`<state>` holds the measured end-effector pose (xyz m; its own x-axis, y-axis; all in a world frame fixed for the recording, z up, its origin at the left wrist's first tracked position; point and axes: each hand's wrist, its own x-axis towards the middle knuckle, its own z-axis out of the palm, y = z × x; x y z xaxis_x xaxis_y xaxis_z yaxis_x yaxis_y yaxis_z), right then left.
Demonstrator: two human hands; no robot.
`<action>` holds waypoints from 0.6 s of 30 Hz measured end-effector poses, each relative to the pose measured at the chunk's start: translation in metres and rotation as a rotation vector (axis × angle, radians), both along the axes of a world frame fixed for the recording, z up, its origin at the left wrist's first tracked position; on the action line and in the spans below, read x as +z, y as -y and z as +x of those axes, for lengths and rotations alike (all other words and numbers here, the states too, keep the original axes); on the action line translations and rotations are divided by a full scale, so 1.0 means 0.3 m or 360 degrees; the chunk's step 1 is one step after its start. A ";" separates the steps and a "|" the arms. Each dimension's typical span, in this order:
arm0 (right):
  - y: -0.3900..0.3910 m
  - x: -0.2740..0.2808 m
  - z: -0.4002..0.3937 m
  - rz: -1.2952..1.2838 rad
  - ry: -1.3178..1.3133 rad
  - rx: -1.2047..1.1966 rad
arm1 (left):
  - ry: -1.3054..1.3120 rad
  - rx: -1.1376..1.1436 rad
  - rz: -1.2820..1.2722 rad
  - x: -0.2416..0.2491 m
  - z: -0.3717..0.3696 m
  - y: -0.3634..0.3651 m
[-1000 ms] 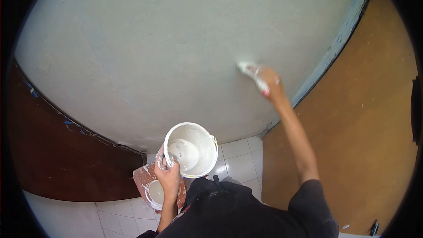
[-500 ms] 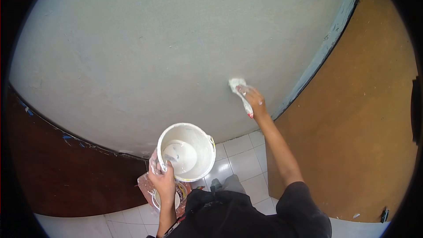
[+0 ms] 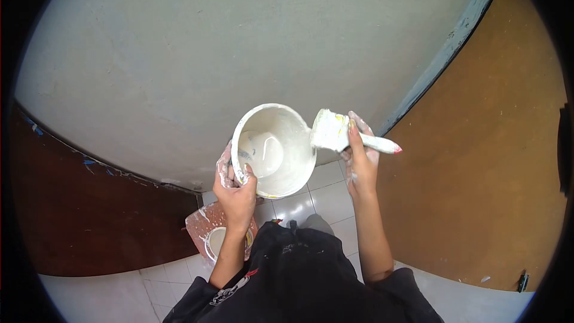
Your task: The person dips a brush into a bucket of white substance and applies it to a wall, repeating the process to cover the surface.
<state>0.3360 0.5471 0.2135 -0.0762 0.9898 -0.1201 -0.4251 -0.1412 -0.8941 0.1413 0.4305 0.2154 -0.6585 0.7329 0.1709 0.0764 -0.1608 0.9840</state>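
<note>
My left hand [image 3: 234, 173], smeared with white paint, grips the rim of a white bucket [image 3: 293, 173] at its lower left. The bucket is tilted so its inside faces me, with a little white paint [image 3: 266, 154] at the bottom. In my right hand [image 3: 363, 158] is a paintbrush [image 3: 330, 130], its bristles thick with white paint and pointing left. The bristles are right at the bucket's right rim. The brush handle, white with a red tip, sticks out to the right of my fingers.
A pale grey wall [image 3: 179, 54] rises in front. Brown panels stand at the right [image 3: 472, 161] and, darker, at the left [image 3: 89, 221]. Below my left arm, a paint-spattered reddish stool [image 3: 206, 218] holds another white container [image 3: 210, 251]. White tiles [image 3: 326, 197] cover the floor.
My right hand has brought the paintbrush off the wall and down to the bucket's rim, turning it sideways. My left hand has raised the bucket up and to the right.
</note>
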 end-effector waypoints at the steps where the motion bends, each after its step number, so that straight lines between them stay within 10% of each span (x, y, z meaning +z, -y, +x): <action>1: 0.044 0.016 -0.002 -0.0043 -0.0026 0.0043 | -0.0022 -0.0039 -0.0010 -0.011 -0.006 0.008; 18: 0.123 -0.037 -0.028 0.0624 0.0985 -0.0031 | -0.0387 -0.0035 -0.0042 -0.026 0.049 0.039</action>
<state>0.3277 0.5102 0.2025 -0.0910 0.9694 0.2279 0.1749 0.2409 -0.9547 0.1561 0.4189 0.2075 -0.5842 0.7528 0.3034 0.3085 -0.1398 0.9409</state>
